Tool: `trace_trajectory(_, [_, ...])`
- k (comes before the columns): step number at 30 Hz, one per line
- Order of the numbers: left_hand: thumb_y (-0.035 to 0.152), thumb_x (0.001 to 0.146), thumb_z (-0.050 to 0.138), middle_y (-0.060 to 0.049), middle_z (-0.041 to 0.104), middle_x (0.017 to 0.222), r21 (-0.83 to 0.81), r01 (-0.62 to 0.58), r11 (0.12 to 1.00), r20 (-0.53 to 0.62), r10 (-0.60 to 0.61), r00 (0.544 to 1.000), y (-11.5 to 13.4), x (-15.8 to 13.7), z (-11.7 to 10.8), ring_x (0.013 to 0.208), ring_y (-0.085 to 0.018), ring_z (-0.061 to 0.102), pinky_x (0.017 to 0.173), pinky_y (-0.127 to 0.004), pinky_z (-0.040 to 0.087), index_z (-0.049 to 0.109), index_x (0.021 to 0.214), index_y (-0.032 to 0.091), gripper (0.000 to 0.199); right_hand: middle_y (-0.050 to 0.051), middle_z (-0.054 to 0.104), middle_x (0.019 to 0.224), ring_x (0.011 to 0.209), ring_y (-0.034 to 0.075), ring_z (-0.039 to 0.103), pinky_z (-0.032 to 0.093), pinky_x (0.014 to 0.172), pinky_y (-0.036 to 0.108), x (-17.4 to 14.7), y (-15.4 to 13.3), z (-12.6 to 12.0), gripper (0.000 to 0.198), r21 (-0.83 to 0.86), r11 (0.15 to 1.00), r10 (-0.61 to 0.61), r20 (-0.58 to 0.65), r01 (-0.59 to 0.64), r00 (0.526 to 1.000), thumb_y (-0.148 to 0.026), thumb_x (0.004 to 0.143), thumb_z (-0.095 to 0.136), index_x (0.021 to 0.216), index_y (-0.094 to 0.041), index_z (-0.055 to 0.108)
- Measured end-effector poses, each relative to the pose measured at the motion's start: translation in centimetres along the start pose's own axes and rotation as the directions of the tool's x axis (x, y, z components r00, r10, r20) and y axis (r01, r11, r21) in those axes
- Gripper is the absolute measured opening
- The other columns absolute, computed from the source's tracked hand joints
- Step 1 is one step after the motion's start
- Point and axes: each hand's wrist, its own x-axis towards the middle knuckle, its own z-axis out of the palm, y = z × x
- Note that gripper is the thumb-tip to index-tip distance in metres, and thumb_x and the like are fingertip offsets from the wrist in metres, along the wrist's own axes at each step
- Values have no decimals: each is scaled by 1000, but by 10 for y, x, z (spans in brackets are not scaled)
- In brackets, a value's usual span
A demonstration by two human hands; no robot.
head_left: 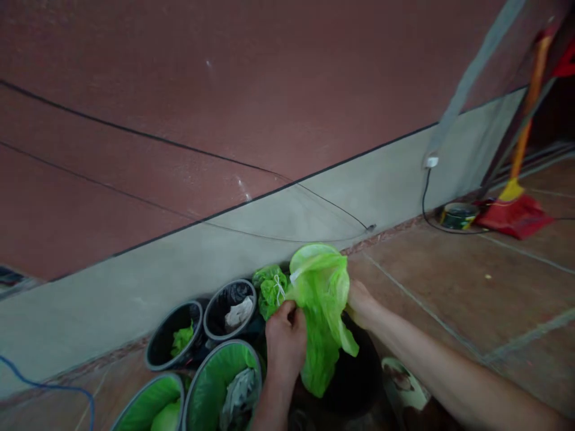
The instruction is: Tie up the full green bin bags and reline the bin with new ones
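Both hands, left (285, 338), right (362, 305), grip green bag (321, 299); no writing legible.

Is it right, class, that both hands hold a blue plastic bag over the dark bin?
Not quite. The head view shows the left hand and right hand holding a green plastic bag, not blue, over the dark bin.

left hand (284, 338): no glove or ring is being worn | right hand (360, 304): nothing is being worn, wrist is being left uncovered | forearms: no sleeves are being shown, both are being left bare to the frame edge
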Motion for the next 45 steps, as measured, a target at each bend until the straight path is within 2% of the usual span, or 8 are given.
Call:
trace_trajectory(3, [29, 83, 47, 2, 63, 63, -49, 63, 997, -21, -64, 998, -14, 0, -2, 60, -14, 57, 59, -24, 42, 64, 76, 21, 20, 16, 74, 117, 103, 26, 72, 59, 82, 36, -13, 1, -23, 73, 281, 941, 188, 36, -191, 981, -69, 96, 19, 119, -18, 67])
trace_trajectory(7, [30, 84, 48, 1, 66, 66, -106, 67, 992, 13, -66, 998, -26, -4, 14, 62, -14, 58, 60, -24, 44, 66, 82, 20, 20, 13, 71, 124, 109, 25, 69, 57, 86, 35, -27, 6, -31, 67, 336, 931, 102, 129, -141, 986, -72, 92, 37, 122, -20, 65])
trace_trajectory(12, [25, 84, 49, -3, 72, 77, -26, 33, 999, -31, -34, 999, -39, -12, 30, 72, -18, 65, 70, -27, 49, 70, 87, 18, 22, 6, 77, 87, 81, 23, 70, 54, 71, 29, -31, 14, -24, 22, -159, 987, 5, 17, -3, 1000, -30, 81, 64, 96, -17, 73])
trace_trajectory(19, [16, 86, 42, -13, 73, 96, 370, 178, 912, -443, 5, 897, -85, -18, -22, 89, -24, 67, 85, -35, 51, 71, 97, 13, 32, 9, 78, 101, 100, 23, 70, 50, 87, 26, -18, 10, -57, 32, -772, 635, -133, -63, 36, 989, -13, 78, 59, 103, -20, 78])
trace_trajectory(31, [19, 86, 46, -14, 70, 95, 421, 455, 784, -523, -200, 829, -101, -14, -52, 74, -24, 63, 72, -36, 49, 72, 99, 15, 29, 17, 76, 107, 104, 29, 71, 51, 84, 32, 3, 39, -92, 31, -971, 232, 150, -26, -61, 988, -19, 84, 57, 107, -17, 78])
trace_trajectory(35, [17, 83, 51, -14, 72, 90, 429, 492, 758, -450, -293, 844, -113, -9, -62, 74, -26, 66, 72, -35, 49, 74, 93, 16, 26, 18, 75, 112, 106, 31, 70, 51, 85, 36, 2, 39, -98, 33, -974, 215, 196, -24, -67, 980, -19, 84, 59, 112, -17, 77])
trace_trajectory(40, [26, 83, 53, -5, 71, 74, 142, 339, 930, -362, -270, 892, -117, 2, -45, 72, -21, 65, 70, -30, 49, 74, 81, 17, 22, 24, 69, 121, 114, 40, 65, 51, 93, 44, -7, 40, -83, 48, -958, 283, 320, 149, 55, 936, -25, 70, 79, 115, -9, 73])
trace_trajectory(45, [32, 85, 56, -3, 73, 81, -101, -8, 995, -142, -6, 990, -79, -1, 1, 75, -15, 65, 76, -25, 50, 73, 86, 16, 24, 19, 60, 139, 128, 34, 57, 44, 107, 45, -21, 41, -41, 73, -777, 563, 32, 362, 282, 932, -25, 71, 79, 140, -18, 56])
